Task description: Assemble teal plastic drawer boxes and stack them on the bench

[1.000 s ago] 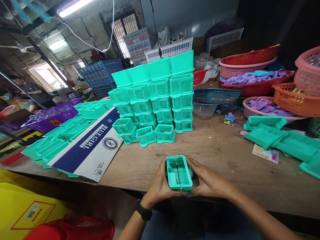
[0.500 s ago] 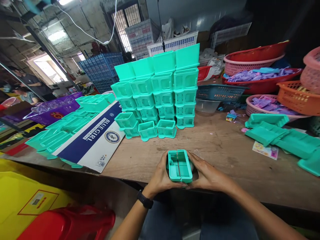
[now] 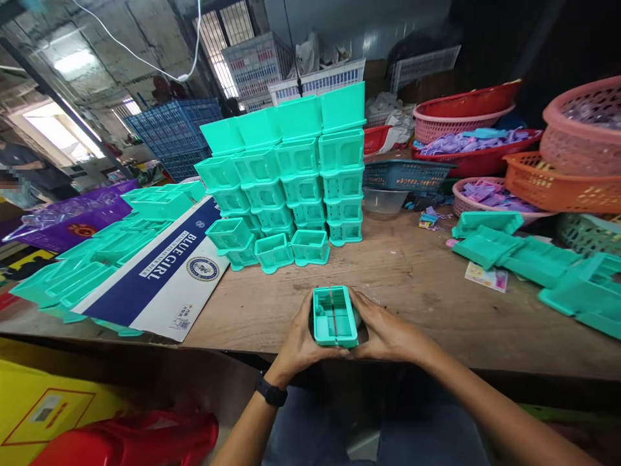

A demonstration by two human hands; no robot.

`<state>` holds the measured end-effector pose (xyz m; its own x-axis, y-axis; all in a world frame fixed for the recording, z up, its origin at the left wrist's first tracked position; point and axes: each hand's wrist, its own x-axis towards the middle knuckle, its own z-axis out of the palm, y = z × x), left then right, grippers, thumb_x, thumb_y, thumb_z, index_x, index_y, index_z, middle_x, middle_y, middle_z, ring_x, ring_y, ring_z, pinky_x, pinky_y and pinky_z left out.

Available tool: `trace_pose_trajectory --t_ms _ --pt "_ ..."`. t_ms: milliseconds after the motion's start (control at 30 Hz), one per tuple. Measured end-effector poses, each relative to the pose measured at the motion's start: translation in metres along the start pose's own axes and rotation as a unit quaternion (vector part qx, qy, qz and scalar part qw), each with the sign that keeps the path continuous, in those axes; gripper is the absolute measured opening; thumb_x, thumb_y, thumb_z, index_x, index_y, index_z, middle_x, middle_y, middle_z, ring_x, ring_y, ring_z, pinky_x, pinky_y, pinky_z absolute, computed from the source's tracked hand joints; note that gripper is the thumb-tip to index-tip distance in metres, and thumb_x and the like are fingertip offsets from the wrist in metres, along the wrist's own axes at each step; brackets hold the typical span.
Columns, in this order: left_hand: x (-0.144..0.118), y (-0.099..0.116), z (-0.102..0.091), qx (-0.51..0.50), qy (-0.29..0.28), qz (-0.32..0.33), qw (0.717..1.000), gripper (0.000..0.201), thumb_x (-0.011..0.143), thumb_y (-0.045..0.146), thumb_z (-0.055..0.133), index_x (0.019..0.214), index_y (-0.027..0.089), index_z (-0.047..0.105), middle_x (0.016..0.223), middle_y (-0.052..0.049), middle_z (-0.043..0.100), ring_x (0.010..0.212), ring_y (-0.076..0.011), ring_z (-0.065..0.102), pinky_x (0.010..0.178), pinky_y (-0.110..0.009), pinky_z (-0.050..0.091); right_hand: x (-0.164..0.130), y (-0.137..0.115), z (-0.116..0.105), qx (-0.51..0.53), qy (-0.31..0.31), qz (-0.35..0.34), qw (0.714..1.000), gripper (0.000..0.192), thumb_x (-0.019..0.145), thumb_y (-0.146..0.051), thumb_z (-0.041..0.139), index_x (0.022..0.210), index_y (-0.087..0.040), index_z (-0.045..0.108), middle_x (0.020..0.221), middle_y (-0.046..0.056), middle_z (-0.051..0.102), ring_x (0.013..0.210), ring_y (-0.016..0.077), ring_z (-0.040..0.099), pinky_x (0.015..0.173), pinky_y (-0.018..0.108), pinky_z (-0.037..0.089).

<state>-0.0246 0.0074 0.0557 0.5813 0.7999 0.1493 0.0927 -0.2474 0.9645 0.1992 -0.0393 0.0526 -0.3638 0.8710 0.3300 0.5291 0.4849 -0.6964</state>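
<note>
Between my two hands is a small teal plastic box [image 3: 347, 323], its opening facing up, held at the table's front edge. A thin dark line runs lengthwise across the box's middle. My left hand [image 3: 301, 333] wraps its left side, and a dark band sits on that wrist. My right hand [image 3: 388, 330] presses its right side; the fingers of both hands are partly hidden behind the box. Beyond the hands stands a stack of similar teal boxes [image 3: 301, 162], several rows high, with a few lower boxes [image 3: 309, 247] in front.
A "Blue Girl" cardboard sheet [image 3: 169, 272] leans at left beside more teal boxes [image 3: 92, 259]. Teal parts [image 3: 548, 259] lie on the wooden table [image 3: 412, 285] at right, near an orange basket [image 3: 563, 181]. A red stool [image 3: 130, 440] stands below left. A person [image 3: 29, 168] is far left.
The whole view has shifted, so the table and stack appear farther left and more teal parts show at right. Both hands keep hold of the box in much the same pose.
</note>
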Motion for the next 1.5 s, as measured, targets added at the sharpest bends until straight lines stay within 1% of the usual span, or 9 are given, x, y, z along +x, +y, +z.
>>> trace_pose_trajectory --t_ms 233,367,467,667,833,1000,1233,1400,1500 --pt "-0.003 -0.008 0.012 0.002 0.066 0.007 0.998 0.148 0.045 0.077 0.093 0.164 0.025 0.023 0.154 -0.015 0.031 0.154 -0.0431 0.027 0.129 -0.059 0.022 -0.003 0.004 0.010 0.024 0.032 0.011 0.999 0.121 0.066 -0.035 0.096 0.162 -0.021 0.025 0.156 0.022 0.044 0.146 0.0375 0.045 0.120 0.052 0.042" --pt "-0.005 -0.005 0.013 0.015 0.100 0.013 0.995 0.142 0.044 0.084 0.089 0.159 0.021 0.034 0.143 -0.014 0.038 0.148 -0.0419 0.035 0.127 -0.057 0.029 -0.006 0.004 0.017 0.018 0.048 0.038 0.998 0.122 0.065 -0.034 0.095 0.163 -0.021 0.024 0.158 0.023 0.042 0.145 0.0398 0.044 0.119 0.054 0.042" --pt "-0.012 0.001 0.019 0.006 0.138 0.001 0.990 0.124 0.049 0.078 0.092 0.149 0.021 0.047 0.140 -0.014 0.050 0.141 -0.0405 0.046 0.123 -0.057 0.035 -0.008 0.002 0.024 0.005 0.055 0.054 0.997 0.121 0.069 -0.037 0.093 0.163 -0.021 0.018 0.156 0.024 0.043 0.146 0.0404 0.044 0.118 0.056 0.043" --pt "-0.020 0.008 0.033 -0.037 0.189 -0.034 0.981 0.115 0.045 0.064 0.100 0.137 0.022 0.046 0.136 -0.013 0.061 0.127 -0.0373 0.060 0.113 -0.055 0.047 -0.010 -0.010 0.039 -0.017 0.096 0.053 0.994 0.103 0.084 -0.036 0.078 0.162 -0.018 0.013 0.152 0.027 0.043 0.143 0.0404 0.047 0.114 0.058 0.047" --pt "-0.019 0.013 0.035 0.048 0.209 0.002 0.977 0.091 0.057 0.049 0.096 0.132 0.021 0.052 0.125 -0.011 0.062 0.120 -0.0349 0.062 0.109 -0.054 0.051 -0.013 -0.012 0.045 -0.041 0.133 0.065 0.988 0.106 0.075 -0.021 0.072 0.162 -0.021 0.012 0.150 0.024 0.044 0.137 0.0402 0.052 0.108 0.058 0.053" --pt "-0.022 0.011 0.050 0.139 0.277 0.009 0.951 0.087 0.063 0.030 0.088 0.140 0.023 0.048 0.136 -0.014 0.062 0.129 -0.0392 0.059 0.113 -0.059 0.049 -0.015 -0.011 0.051 -0.075 0.159 0.043 0.984 0.098 0.080 -0.012 0.055 0.164 -0.022 0.006 0.148 0.024 0.045 0.135 0.0379 0.054 0.107 0.058 0.054" --pt "-0.024 0.018 0.045 0.085 0.245 -0.037 0.965 0.079 0.062 0.023 0.081 0.131 0.026 0.043 0.114 -0.007 0.072 0.102 -0.0315 0.073 0.091 -0.048 0.062 -0.029 -0.010 0.041 -0.102 0.145 0.060 0.982 0.104 0.081 -0.026 0.073 0.165 -0.026 0.011 0.147 0.020 0.052 0.133 0.0401 0.057 0.102 0.057 0.058" --pt "-0.028 0.017 0.034 0.056 0.213 0.000 0.975 0.084 0.061 0.024 0.084 0.132 0.026 0.039 0.125 -0.009 0.068 0.112 -0.0318 0.070 0.098 -0.048 0.059 -0.033 -0.020 0.004 -0.123 0.143 0.019 0.982 0.066 0.100 -0.038 0.060 0.160 -0.035 0.033 0.155 0.011 0.051 0.139 0.0329 0.054 0.108 0.051 0.054" --pt "-0.028 0.012 0.032 0.036 0.187 0.003 0.982 0.085 0.063 0.026 0.085 0.133 0.025 0.038 0.126 -0.009 0.067 0.112 -0.0312 0.069 0.098 -0.047 0.059 -0.025 -0.042 0.007 -0.137 0.163 -0.019 0.977 0.045 0.105 -0.035 0.054 0.149 -0.037 0.052 0.150 0.006 0.058 0.137 0.0312 0.056 0.111 0.051 0.049"
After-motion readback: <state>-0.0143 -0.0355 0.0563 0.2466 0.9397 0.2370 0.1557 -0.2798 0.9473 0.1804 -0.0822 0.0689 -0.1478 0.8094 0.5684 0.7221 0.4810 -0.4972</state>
